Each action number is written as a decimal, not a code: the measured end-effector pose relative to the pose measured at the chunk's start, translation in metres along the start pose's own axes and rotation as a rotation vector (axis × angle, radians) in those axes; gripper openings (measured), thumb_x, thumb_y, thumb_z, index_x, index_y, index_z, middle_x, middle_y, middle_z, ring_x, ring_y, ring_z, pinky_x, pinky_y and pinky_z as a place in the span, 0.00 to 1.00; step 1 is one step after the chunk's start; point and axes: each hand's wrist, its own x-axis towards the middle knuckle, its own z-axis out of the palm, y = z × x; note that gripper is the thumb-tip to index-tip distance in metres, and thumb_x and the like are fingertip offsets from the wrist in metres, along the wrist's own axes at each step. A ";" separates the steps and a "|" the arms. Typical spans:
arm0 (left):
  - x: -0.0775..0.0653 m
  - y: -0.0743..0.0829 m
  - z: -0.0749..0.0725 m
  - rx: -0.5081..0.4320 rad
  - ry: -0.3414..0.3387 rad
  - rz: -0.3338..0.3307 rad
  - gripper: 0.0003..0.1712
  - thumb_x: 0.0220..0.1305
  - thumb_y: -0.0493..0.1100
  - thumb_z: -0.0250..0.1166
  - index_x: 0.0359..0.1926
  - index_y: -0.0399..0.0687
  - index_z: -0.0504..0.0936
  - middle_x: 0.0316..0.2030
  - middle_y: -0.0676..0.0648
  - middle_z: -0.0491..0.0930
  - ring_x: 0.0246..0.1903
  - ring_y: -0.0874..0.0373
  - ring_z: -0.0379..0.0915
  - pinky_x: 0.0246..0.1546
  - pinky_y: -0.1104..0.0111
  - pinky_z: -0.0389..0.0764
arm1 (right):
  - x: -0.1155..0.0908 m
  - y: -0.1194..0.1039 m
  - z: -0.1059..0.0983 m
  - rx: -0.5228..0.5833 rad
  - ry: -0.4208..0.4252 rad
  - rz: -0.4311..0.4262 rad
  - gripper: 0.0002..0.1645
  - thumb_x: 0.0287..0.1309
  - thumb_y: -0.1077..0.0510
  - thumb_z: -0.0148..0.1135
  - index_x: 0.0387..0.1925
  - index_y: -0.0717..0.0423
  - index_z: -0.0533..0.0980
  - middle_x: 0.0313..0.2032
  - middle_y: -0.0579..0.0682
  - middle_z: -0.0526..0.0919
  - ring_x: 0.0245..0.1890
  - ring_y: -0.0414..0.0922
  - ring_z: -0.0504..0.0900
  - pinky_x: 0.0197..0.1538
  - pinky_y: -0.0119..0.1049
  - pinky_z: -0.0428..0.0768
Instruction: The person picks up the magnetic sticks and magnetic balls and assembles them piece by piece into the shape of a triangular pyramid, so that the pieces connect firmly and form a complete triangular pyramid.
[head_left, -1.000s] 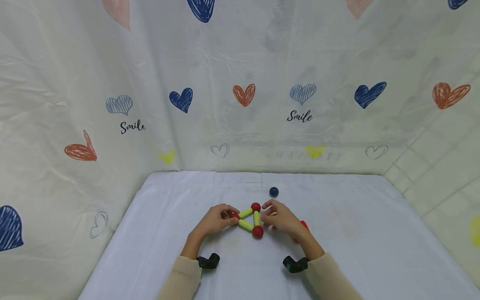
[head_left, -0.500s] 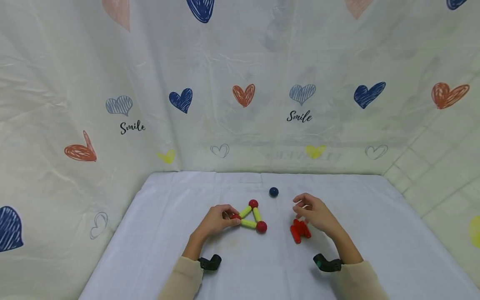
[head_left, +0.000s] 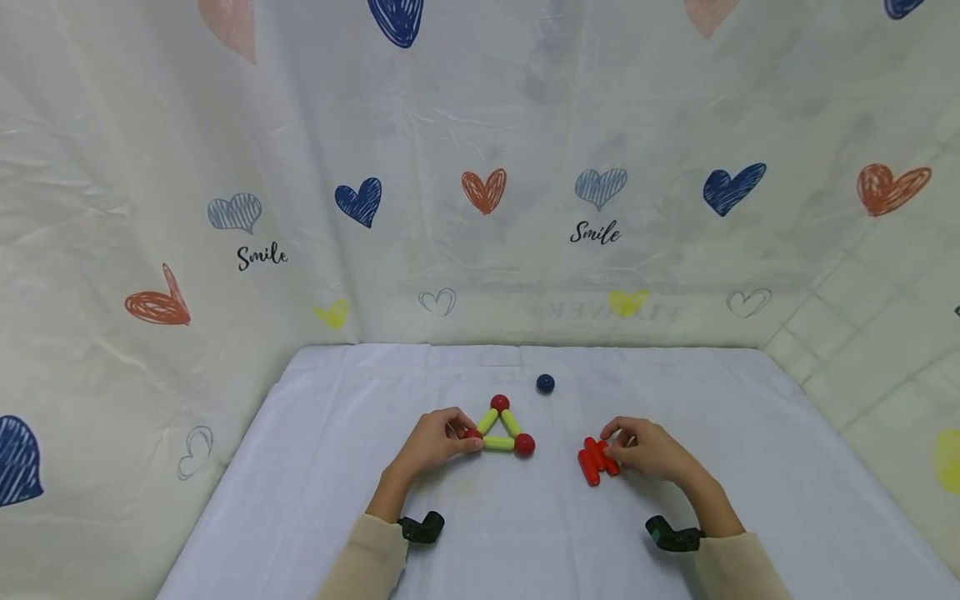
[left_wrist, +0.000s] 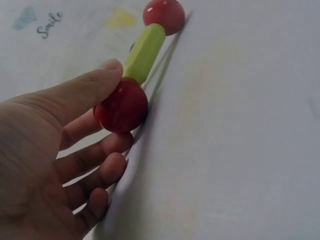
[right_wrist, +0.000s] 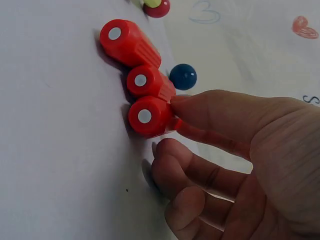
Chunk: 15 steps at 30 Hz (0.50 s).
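Observation:
A triangle of yellow-green rods [head_left: 498, 443] joined by red balls [head_left: 524, 445] lies on the white cloth. My left hand [head_left: 437, 437] grips the ball at its left corner; in the left wrist view the thumb lies over this red ball [left_wrist: 121, 107], with fingers behind and below. To the right, red rods [head_left: 588, 468] with white round ends lie side by side. My right hand [head_left: 649, 450] is at their right end. In the right wrist view its thumb and index finger pinch the nearest red rod [right_wrist: 147, 117]; the other fingers are curled below.
A dark blue ball [head_left: 545, 383] sits beyond the triangle, toward the back of the white-covered table [head_left: 480, 542]. Behind the table hangs a white curtain [head_left: 420, 108] printed with hearts. Each wrist wears a black camera [head_left: 422, 527].
My right hand has left the triangle, moved right and come down onto the red rods, which were partly hidden before. The triangle has turned slightly while my left hand keeps hold of its corner ball.

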 end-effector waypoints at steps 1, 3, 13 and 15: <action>0.000 0.000 0.000 0.001 -0.006 -0.001 0.16 0.56 0.57 0.78 0.41 0.60 0.85 0.32 0.56 0.79 0.30 0.60 0.72 0.31 0.70 0.73 | 0.000 0.000 0.000 -0.004 -0.005 -0.003 0.13 0.64 0.57 0.68 0.49 0.55 0.79 0.34 0.52 0.79 0.31 0.46 0.77 0.33 0.37 0.79; 0.000 -0.001 -0.002 0.002 -0.022 -0.001 0.17 0.56 0.58 0.78 0.41 0.60 0.84 0.32 0.55 0.80 0.31 0.60 0.72 0.32 0.70 0.73 | 0.000 0.000 0.000 -0.007 0.001 0.006 0.13 0.63 0.58 0.68 0.48 0.55 0.79 0.34 0.51 0.79 0.31 0.46 0.77 0.33 0.37 0.79; -0.002 0.000 -0.009 -0.027 -0.075 -0.014 0.16 0.57 0.54 0.77 0.45 0.60 0.84 0.34 0.54 0.80 0.35 0.57 0.73 0.36 0.68 0.74 | -0.002 0.001 -0.005 -0.048 0.055 0.036 0.13 0.63 0.57 0.67 0.49 0.54 0.79 0.35 0.51 0.79 0.31 0.46 0.77 0.33 0.38 0.78; -0.001 0.000 -0.009 -0.026 -0.076 -0.019 0.16 0.57 0.54 0.77 0.45 0.60 0.84 0.34 0.54 0.80 0.35 0.57 0.73 0.36 0.67 0.74 | -0.002 0.000 -0.005 -0.057 0.051 0.033 0.15 0.62 0.57 0.69 0.49 0.54 0.79 0.34 0.51 0.79 0.31 0.46 0.77 0.33 0.38 0.78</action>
